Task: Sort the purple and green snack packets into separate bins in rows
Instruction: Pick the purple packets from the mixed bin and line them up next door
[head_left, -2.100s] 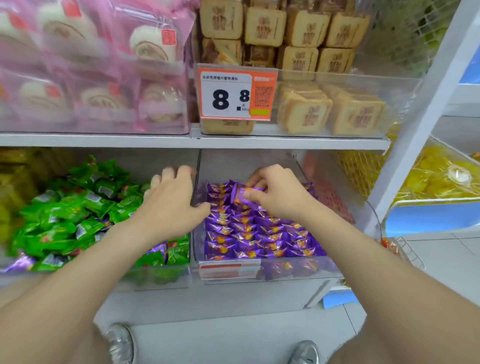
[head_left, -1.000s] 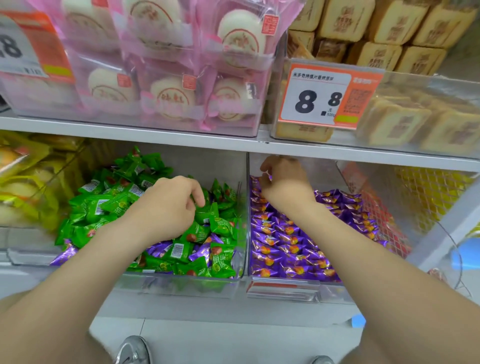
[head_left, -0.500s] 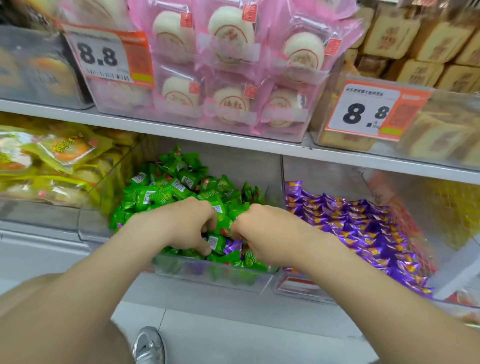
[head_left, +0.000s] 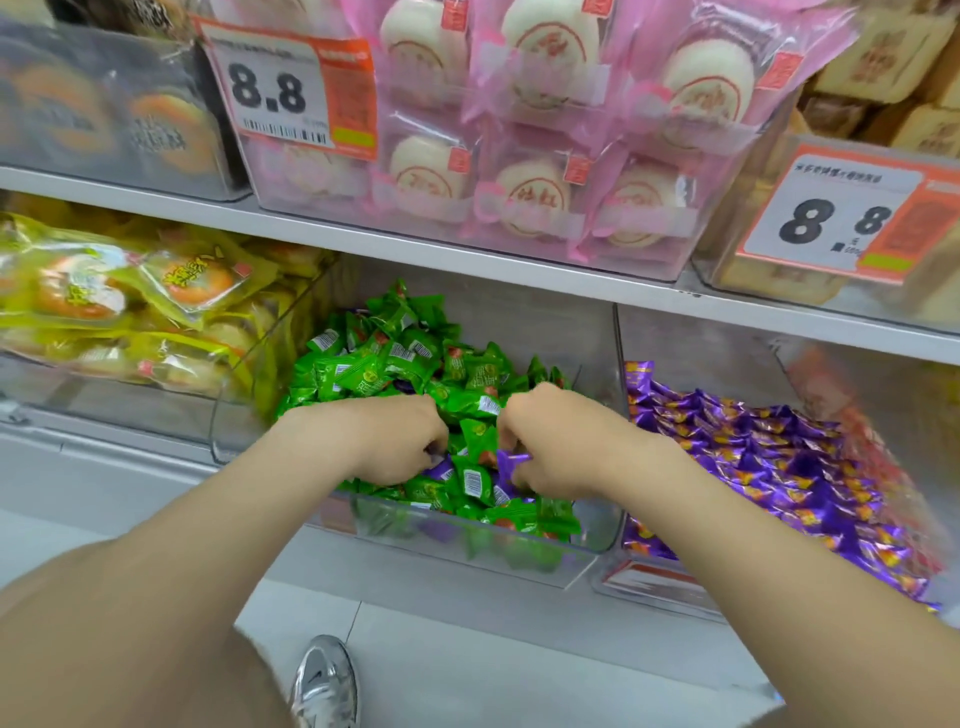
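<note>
Digs curled left hand (head_left: 395, 441) into green packets (head_left: 395, 364) at bin's (head_left: 582, 561) front edge, hold unclear; pinches purple packet (head_left: 511, 461) with right hand (head_left: 553, 449).

Green packets (head_left: 410, 364) with white barcode patches – purple packets (head_left: 769, 457) with orange spots – pink-wrapped white buns (head_left: 524, 187)

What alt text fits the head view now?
In the green packet bin, the right hand pinches a stray purple packet while the left hand curls among green packets. The next bin holds purple packets in rows.
</note>
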